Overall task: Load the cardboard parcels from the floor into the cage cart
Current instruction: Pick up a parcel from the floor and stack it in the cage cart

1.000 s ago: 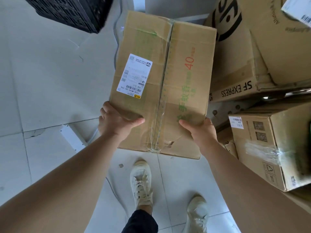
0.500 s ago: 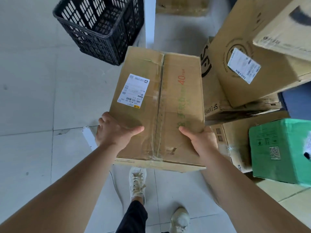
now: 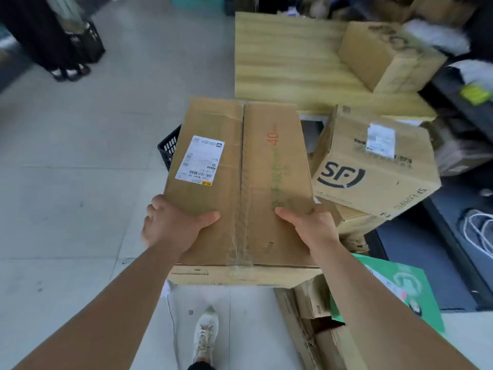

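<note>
Far left, a standing person's legs on the tiled floor, well apart from the carrier.

Left hand grips the near left corner of the parcel. Thumb flat on the top face, fingers curled round the side edge.

Black crate pokes out from behind the parcel's left edge, lower down.

Parcel is off the floor, held out in front, roughly level, long axis pointing away. Taped seam runs down the middle, shipping label on the left flap.

Step in hand, as I read it: carrying this one to the cage cart, which is not in view.

Right hand grips the near right corner, thumb on top, fingers hidden past the edge.

Both grips sit at the near end, so the far end hangs unsupported. Better to slide the hands further along or draw the box against the body.

The near bottom edge looks torn at the right, so fingers should go under the base, not on that flap.

SF box leans on a stack just beside the parcel's right side. Swing clear of it.

Flattened cardboard and a green box lie low right, near the feet. Likely trip risk, so step out leftward.
</note>
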A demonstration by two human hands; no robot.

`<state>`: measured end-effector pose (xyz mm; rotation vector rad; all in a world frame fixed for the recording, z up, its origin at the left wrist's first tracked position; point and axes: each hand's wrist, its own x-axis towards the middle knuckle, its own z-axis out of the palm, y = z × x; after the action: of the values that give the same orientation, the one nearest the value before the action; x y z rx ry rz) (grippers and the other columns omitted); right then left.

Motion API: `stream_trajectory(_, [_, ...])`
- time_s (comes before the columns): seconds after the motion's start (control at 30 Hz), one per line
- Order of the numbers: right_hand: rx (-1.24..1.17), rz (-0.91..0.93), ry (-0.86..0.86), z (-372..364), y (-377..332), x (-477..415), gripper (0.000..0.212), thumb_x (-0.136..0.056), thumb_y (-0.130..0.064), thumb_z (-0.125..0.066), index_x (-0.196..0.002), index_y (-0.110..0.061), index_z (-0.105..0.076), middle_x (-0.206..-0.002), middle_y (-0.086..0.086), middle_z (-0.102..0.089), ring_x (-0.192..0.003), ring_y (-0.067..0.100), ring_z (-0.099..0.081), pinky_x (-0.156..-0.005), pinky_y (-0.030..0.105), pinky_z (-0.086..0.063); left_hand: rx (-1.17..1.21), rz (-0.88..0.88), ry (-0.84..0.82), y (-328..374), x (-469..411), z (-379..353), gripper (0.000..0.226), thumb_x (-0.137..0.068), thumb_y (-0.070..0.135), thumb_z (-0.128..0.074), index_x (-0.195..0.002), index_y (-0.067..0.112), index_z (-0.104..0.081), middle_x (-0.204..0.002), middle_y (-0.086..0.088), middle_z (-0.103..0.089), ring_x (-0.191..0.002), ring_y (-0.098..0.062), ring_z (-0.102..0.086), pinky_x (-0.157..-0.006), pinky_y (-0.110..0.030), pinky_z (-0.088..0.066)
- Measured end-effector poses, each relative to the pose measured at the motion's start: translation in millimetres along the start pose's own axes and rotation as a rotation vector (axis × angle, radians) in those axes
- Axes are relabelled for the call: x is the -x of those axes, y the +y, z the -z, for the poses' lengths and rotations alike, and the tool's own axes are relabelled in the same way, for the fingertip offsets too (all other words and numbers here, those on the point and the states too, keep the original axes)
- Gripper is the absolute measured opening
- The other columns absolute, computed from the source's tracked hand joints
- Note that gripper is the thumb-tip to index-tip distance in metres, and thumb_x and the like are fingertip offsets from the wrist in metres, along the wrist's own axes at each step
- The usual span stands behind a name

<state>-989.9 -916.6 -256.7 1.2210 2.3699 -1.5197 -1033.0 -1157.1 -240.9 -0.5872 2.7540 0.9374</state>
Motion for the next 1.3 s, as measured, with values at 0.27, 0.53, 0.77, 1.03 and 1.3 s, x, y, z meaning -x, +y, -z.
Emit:
stream_trajectory(0.27, [-0.175,0.148,0.055,101.1,-89.6,84.8,0.086,-0.04,-0.059,-0.084,-0.111,-0.021,-0.057,-0.093,-0.008,-0.068,-0.089,0.02,-0.067,-0.084,0.043,-0.057,0.126,-0.175,0.084,80.5,70.7,108.2,0.115,-0.051,0.068,-0.081,-0.136,0.008,-0.032,-0.135,-0.007,-0.044,-0.126,-0.03,-0.046,-0.097,-0.043,-0.041])
stream_trajectory(0.53, [-0.187,0.223,0.257,218.1,-127.3,154.6,0.05,-0.066,-0.051,-0.085,-0.095,-0.026,-0.052,-0.089,-0.01,-0.06,-0.082,0.015,-0.058,-0.08,0.038,-0.052,0.197,-0.386,0.016,169.3,127.8,147.4,0.112,-0.05,0.072,-0.08,-0.131,0.009,-0.036,-0.133,-0.006,-0.046,-0.124,-0.029,-0.048,-0.095,-0.043,-0.044])
stream_trajectory(0.77, [-0.226,0.096,0.517,285.3,-102.2,192.0,0.055,-0.064,-0.053,-0.085,-0.096,-0.025,-0.051,-0.091,-0.008,-0.06,-0.09,0.021,-0.059,-0.087,0.046,-0.052,0.131,-0.604,-0.14,243.2,161.9,126.5,0.12,-0.041,0.078,-0.077,-0.133,0.01,-0.038,-0.133,-0.005,-0.05,-0.117,-0.031,-0.054,-0.091,-0.044,-0.049])
stream_trajectory(1.03, [-0.343,-0.08,0.759,328.7,-44.1,244.6,0.05,-0.063,-0.05,-0.086,-0.086,-0.025,-0.05,-0.089,-0.003,-0.063,-0.086,0.021,-0.062,-0.088,0.046,-0.054,0.08,-0.811,-0.343,290.4,226.1,88.4,0.115,-0.04,0.074,-0.081,-0.125,0.011,-0.038,-0.131,-0.007,-0.049,-0.115,-0.033,-0.054,-0.091,-0.046,-0.049])
stream_trajectory(1.3, [-0.448,-0.219,0.972,364.2,38.2,319.9,0.047,-0.065,-0.048,-0.086,-0.094,-0.025,-0.057,-0.092,-0.004,-0.067,-0.084,0.018,-0.064,-0.084,0.041,-0.056,0.065,-0.995,-0.628,300.0,325.7,35.8,0.114,-0.045,0.066,-0.086,-0.127,0.009,-0.033,-0.129,-0.006,-0.048,-0.113,-0.032,-0.053,-0.086,-0.042,-0.047])
